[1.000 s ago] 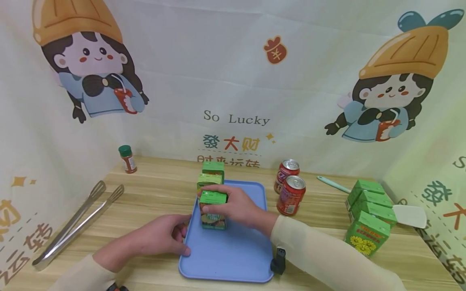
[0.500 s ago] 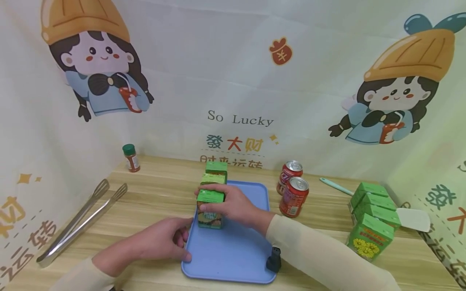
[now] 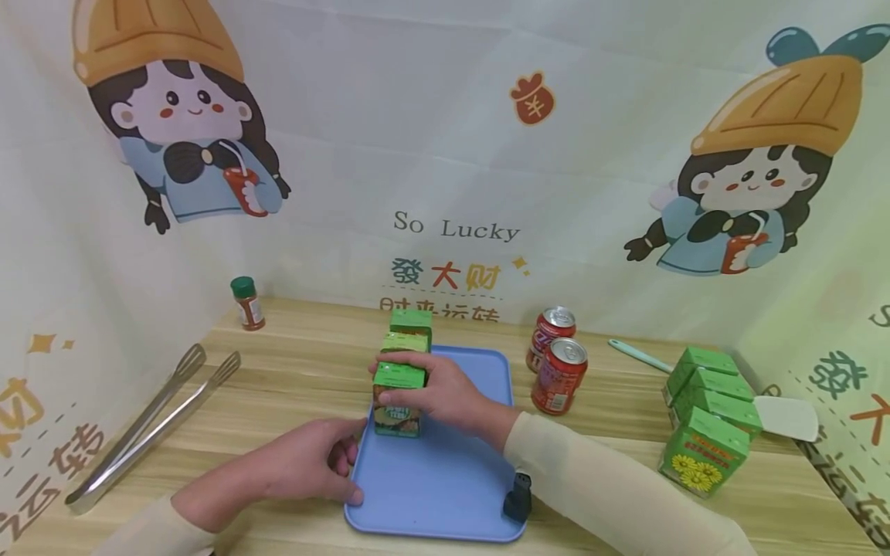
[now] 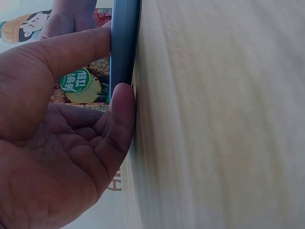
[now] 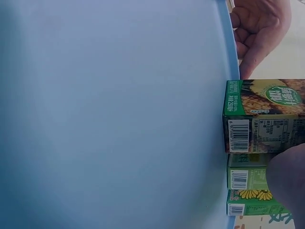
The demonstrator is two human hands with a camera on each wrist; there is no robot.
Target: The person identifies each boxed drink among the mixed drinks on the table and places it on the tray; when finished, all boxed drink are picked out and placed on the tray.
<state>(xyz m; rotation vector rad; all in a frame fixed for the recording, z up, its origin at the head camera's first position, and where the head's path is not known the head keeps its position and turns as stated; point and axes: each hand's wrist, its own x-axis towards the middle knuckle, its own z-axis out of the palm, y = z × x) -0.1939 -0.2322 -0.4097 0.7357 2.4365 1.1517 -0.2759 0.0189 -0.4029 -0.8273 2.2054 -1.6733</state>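
Note:
My right hand point(image 3: 448, 394) grips a green juice carton point(image 3: 398, 421), thumb and fingers on opposite sides. It stands upright along the left side of a blue tray point(image 3: 438, 494). Two more green drink cartons point(image 3: 410, 318) stand in line behind it, partly covered by this hand. My left hand point(image 3: 306, 459) holds the tray's left edge, with the thumb over the rim and other fingers curled beside it. In the right wrist view, the gripped carton point(image 5: 264, 131) shows a barcode and a brown fruit picture, close to the tray's rim. The left wrist view shows fingertips point(image 4: 123, 98) against the tray's edge.
Two red cans point(image 3: 559, 378) stand right of the tray. Several green cartons point(image 3: 705, 455) form a row farther right, over a white-bladed spatula point(image 3: 786, 417). Metal tongs point(image 3: 153, 432) lie at left, and a green-capped spice jar point(image 3: 248, 305) stands behind them. Patterned cloth point(image 3: 348, 139) encloses the table.
My right hand has shifted the front carton slightly left, toward the tray's left rim and into line with those behind. The left hand stays at the tray's edge. The head view moved slightly.

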